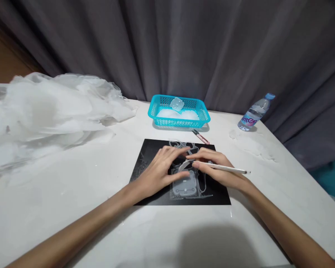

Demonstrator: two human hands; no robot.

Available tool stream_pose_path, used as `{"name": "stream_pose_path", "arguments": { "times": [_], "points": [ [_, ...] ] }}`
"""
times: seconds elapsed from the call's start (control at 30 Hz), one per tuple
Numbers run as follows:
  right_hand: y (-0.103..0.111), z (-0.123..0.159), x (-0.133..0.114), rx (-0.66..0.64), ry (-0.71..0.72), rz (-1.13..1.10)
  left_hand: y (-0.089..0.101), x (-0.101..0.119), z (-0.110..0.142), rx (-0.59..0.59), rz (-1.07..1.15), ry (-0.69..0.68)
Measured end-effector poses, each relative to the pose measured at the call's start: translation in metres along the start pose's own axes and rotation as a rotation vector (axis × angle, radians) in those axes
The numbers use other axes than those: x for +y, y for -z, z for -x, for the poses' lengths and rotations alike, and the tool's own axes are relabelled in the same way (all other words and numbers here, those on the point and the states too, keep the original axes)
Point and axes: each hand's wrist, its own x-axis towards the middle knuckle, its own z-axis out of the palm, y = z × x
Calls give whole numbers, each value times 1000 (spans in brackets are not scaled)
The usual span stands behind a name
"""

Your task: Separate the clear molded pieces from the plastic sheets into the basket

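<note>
A black mat (156, 188) lies on the white table, and a clear plastic moulded piece (185, 186) rests on it. My left hand (160, 167) lies on that piece with its fingers stretched and pressing on its upper part. Beside it, my right hand (219, 169) is closed round a thin white pen-like tool (229, 169), whose tip meets the plastic near my left fingertips. The tool's back end points right, past my wrist.
A turquoise basket (179, 120) with clear plastic pieces stands behind the mat, with small red-handled snips (200, 137) in front of it. A heap of clear plastic bags (44, 111) fills the left. A water bottle (255, 113) lies at the right by the grey curtain.
</note>
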Motion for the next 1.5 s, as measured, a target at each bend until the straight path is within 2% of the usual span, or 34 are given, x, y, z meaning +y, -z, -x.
{"name": "stream_pose_path", "arguments": {
  "times": [0.03, 0.1, 0.17, 0.23, 0.33, 0.47, 0.63, 0.77, 1.0, 1.23, 1.3, 1.37, 1.43, 1.47, 1.5],
  "points": [
    [-3, 2, -3, 6, -21, -40, -1, 1, -1, -8, 61, 6],
    [-6, 6, -4, 125, -51, -88, -2, 1, -3, -15, 197, 66],
    [-6, 8, 1, 293, -52, -48, -2, -1, -4, -4, 346, 160],
    [-8, 8, 9, 382, -25, 53, -2, -2, -4, -7, 493, 239],
    [-14, 8, 21, 334, 77, 210, -2, 0, -5, -17, 683, 296],
    [-24, 11, 27, 197, 243, 380, -3, 3, -6, -6, 778, 316],
    [-22, 13, 28, 145, 305, 459, -3, 1, -6, 0, 834, 354],
    [-22, 12, 28, 130, 301, 475, -6, -2, -5, -7, 788, 345],
    [-30, 12, 18, 78, 342, 512, -10, 7, -2, -5, 416, 265],
    [-32, 12, 22, 112, 393, 670, -13, 7, -1, 14, 514, 344],
    [-33, 12, 24, 154, 427, 718, -13, 1, -3, 86, 534, 375],
    [-35, 12, 24, 224, 450, 741, -7, -10, -7, 323, 601, 454],
    [-35, 13, 24, 291, 440, 718, 2, -22, -12, 653, 705, 543],
    [-34, 13, 23, 317, 414, 684, 8, -27, -14, 746, 724, 555],
    [-34, 13, 24, 338, 377, 639, 13, -30, -15, 785, 739, 560]
  ]
}}
